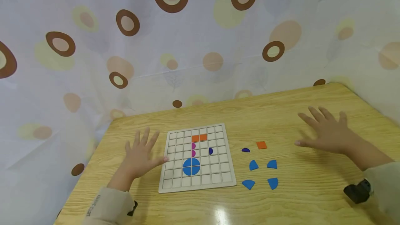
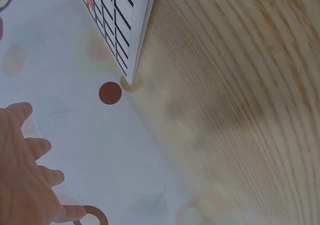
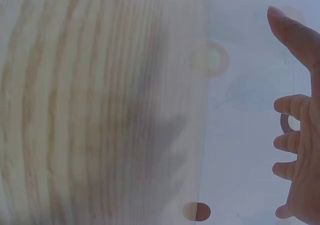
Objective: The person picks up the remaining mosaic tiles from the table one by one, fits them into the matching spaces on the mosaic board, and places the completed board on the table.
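Observation:
My left hand (image 1: 139, 159) is spread over the table at the left side of a white grid board (image 1: 175, 184), its thumb tip overlapping the board's edge in the head view. My right hand (image 1: 331, 134), fingers spread and holding nothing, hovers at the right. On the board, blue quarter pieces form a circle (image 1: 195, 170). Above it sit two magenta half-round pieces (image 1: 193, 146) and two orange squares (image 1: 203, 137). A dark blue half-round piece (image 1: 210, 151) lies farther right on the grid. In the left wrist view, the board's corner (image 2: 135, 60) shows beyond the left hand (image 2: 25, 170).
Right of the board lie a loose orange square (image 1: 261, 145), a dark blue half-round piece (image 1: 246, 150) and several blue quarter pieces (image 1: 273, 183). The wooden table (image 1: 306, 197) meets a patterned cloth (image 1: 193, 79) at the back and sides.

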`<state>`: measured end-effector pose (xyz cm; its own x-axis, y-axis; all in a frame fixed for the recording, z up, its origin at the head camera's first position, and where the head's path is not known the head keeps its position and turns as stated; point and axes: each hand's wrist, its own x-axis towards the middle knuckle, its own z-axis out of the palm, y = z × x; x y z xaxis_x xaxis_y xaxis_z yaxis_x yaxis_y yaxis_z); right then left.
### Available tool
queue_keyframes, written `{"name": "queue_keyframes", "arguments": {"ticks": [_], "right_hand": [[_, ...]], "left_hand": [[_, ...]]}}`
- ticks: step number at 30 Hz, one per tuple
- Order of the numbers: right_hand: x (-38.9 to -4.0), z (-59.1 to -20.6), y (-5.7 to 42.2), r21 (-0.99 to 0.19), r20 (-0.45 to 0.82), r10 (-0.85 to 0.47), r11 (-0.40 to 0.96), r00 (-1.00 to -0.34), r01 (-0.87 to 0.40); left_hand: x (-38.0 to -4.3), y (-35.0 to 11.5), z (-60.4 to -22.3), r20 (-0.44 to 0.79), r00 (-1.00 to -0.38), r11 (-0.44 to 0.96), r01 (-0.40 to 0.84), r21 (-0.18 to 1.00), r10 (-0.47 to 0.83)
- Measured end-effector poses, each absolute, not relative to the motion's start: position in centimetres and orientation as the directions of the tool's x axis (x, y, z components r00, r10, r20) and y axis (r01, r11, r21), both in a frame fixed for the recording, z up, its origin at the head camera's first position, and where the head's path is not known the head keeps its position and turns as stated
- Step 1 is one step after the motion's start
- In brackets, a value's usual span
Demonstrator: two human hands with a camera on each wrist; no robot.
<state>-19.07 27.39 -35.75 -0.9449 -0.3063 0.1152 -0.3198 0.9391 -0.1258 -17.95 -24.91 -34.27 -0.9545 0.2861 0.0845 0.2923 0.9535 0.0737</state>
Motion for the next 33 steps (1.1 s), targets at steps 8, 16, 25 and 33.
{"name": "queue_keyframes", "arguments": {"ticks": [8,16,25,33], "right_hand": [[-18.3,-36.3,25.9,-0.134,0.136,-0.369,0.913,-0.919,-0.386],[-17.8,-36.4,24.4,-0.136,0.134,-0.432,0.883,-0.892,-0.449],[-17.6,-37.1,23.0,-0.199,0.131,-0.493,0.837,-0.86,-0.51],[-17.5,-37.6,22.0,-0.254,0.122,-0.543,0.792,-0.831,-0.555]], "left_hand": [[-17.3,-24.2,-34.7,0.067,-0.943,0.941,0.33,0.069,0.326],[-16.9,-23.6,-35.1,0.04,-0.928,0.927,0.372,0.048,0.37],[-16.6,-23.1,-36.0,0.003,-0.912,0.912,0.409,0.039,0.41],[-16.6,-22.8,-37.0,-0.047,-0.904,0.905,0.426,0.018,0.426]]}}
